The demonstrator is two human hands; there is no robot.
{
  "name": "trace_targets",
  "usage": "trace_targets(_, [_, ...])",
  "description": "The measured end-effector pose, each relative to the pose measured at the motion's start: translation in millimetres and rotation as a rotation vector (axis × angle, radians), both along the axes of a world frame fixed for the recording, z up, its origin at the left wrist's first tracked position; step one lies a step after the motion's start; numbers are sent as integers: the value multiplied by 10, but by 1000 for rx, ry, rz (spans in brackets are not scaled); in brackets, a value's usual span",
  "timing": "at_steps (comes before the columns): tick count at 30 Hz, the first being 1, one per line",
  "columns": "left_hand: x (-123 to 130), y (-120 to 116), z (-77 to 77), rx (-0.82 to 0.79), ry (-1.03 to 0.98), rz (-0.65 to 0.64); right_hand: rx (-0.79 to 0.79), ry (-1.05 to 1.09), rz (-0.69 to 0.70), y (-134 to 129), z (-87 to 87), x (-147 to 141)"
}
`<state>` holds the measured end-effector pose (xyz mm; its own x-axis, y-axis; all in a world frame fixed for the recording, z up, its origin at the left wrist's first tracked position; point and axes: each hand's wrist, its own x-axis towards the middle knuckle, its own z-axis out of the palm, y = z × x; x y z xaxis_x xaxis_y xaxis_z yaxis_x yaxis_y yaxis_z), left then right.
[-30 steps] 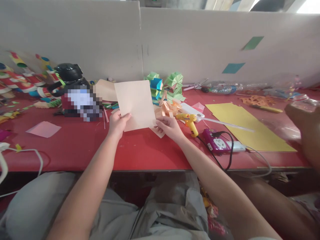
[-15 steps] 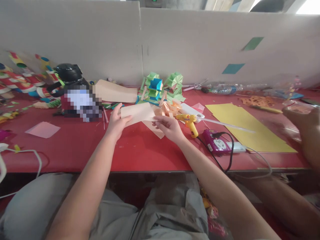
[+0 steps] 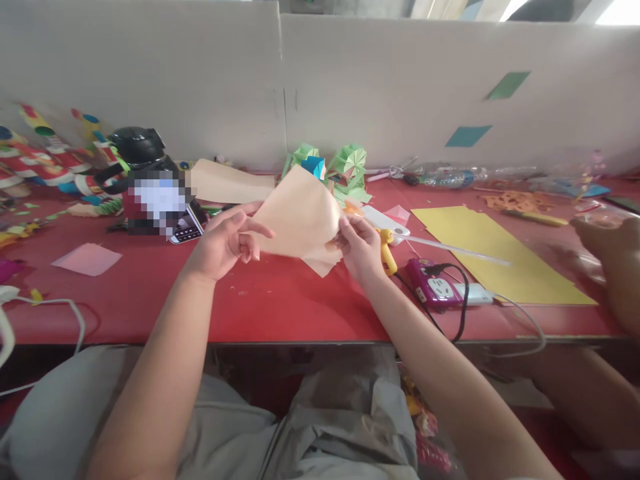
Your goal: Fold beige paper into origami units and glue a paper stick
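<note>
Cream paper sheet (image 3: pixel 300 213) is up over the red bench (image 3: pixel 300 307), roughly midway between front and back edges, tilted, curling on its right side. Right hand (image 3: pixel 361 247) has that side pinched, thumb against fingers. Left hand (image 3: pixel 220 243) at the sheet's left side, fingers loosely spread, can't tell if they grip or just touch. Yellow glue gun (image 3: pixel 387 257) just beside right hand, partly hidden. Purple power strip (image 3: pixel 433 285) nearer the front edge, yellow sheets (image 3: pixel 495 253) right of it. Green folded paper pieces (image 3: pixel 350 163) by the back edge
</note>
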<state>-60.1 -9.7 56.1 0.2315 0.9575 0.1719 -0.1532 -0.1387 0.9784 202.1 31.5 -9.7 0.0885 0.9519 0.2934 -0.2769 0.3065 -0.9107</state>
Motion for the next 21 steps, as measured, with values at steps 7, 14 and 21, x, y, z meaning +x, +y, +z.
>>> trace_targets(7, [85, 47, -32, 12, 175, 279, -217, 5, 35, 33, -24, -15])
trace_targets(14, [266, 128, -336, 319, 781, 219, -132, -479, 228, -50, -158, -142])
trace_targets(21, [490, 110, -626, 404, 1176, -33, -59, -676, 243, -30, -185, -116])
